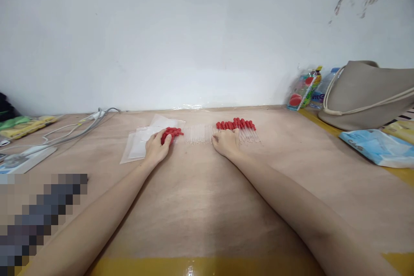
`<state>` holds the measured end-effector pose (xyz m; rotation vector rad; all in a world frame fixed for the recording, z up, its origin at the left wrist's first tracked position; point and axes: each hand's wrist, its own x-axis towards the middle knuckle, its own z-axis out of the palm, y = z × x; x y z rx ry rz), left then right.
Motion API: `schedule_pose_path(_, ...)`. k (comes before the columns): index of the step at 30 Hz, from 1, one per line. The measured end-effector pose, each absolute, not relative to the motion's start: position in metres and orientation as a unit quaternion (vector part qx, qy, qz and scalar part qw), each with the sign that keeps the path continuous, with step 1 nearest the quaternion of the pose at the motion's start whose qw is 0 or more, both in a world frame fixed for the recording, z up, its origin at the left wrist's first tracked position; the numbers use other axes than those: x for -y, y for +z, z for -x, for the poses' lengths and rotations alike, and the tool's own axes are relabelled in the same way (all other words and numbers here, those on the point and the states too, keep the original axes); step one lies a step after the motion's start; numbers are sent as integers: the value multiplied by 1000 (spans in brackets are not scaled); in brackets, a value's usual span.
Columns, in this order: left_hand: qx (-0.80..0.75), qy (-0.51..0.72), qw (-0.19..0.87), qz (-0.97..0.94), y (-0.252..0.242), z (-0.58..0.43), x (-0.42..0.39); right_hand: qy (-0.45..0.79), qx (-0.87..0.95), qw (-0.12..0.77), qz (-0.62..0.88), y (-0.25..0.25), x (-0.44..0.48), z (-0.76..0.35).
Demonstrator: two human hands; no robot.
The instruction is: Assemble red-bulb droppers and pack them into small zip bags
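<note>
My left hand [157, 145] is curled around a small pile of red rubber bulbs [174, 131], thumb on the near side. Some bulbs show beyond its fingers. To the right of the pile, thin clear tubes [197, 133] lie side by side in a row. My right hand [227, 141] is closed at the right end of that row; its fingertips are partly hidden, and I cannot make out what they hold. Just behind and right of it lie several droppers [247, 126], clear tubes with red bulbs on their far ends.
Clear plastic bags [136, 144] lie under and left of my left hand. Grey and white cables [92, 125] run to a power strip [29, 159] at left. Bottles [302, 90], a grey bag [371, 95] and a blue-white packet [380, 146] stand or lie at right. A white wall [194, 43] bounds the table [194, 207].
</note>
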<state>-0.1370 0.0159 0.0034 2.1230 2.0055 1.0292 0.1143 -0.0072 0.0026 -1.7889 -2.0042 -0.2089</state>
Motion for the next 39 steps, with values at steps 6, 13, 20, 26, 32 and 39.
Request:
schedule_pose_path(6, -608, 346, 48, -713, 0, 117, -9, -68, 705, 228, 668, 2, 10, -120)
schedule_pose_path(13, -580, 346, 51, -735, -1, 103, -1, -55, 675, 236, 697, 0, 16, -123)
schedule_pose_path(20, -603, 383, -26, -699, 8, 109, 0, -53, 698, 286, 654, -6, 53, -141)
schedule_pose_path(26, -557, 280, -71, -779, 32, 107, -28, -45, 734, 317, 599, -6, 84, -163)
schedule_pose_path(32, -553, 87, -88, -824, 49, 80, -61, -66, 748, 325, 576, -11, 77, -164)
schedule_pose_path(39, -566, 44, -86, -819, 50, 70, -70, -47, 770, 301, 560, -12, 73, -164)
